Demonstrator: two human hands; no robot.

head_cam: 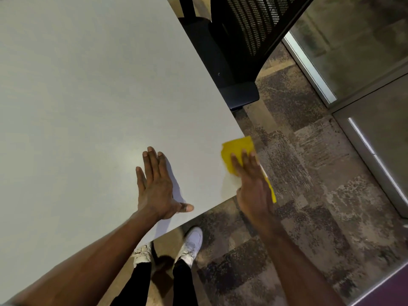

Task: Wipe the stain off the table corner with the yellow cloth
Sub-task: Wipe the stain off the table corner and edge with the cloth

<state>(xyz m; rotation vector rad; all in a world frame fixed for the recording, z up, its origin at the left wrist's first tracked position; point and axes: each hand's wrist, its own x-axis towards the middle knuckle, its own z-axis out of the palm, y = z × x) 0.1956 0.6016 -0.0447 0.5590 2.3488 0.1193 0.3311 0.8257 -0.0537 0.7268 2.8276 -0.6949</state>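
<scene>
The yellow cloth (237, 151) lies on the near right corner of the pale grey table (88, 96), partly hanging over the edge. My right hand (251, 184) lies flat on top of the cloth with fingers together, pressing it against the table corner. My left hand (157, 184) rests flat and open on the tabletop just to the left, near the front edge, fingers spread. No stain shows on the bare surface beside the cloth; the spot under the cloth is hidden.
A black mesh office chair (238, 51) stands against the table's right edge beyond the corner. Patterned brown carpet (309, 184) covers the floor. A glass partition with a metal frame (362, 140) runs along the right. My white shoes (192, 241) are below the table edge.
</scene>
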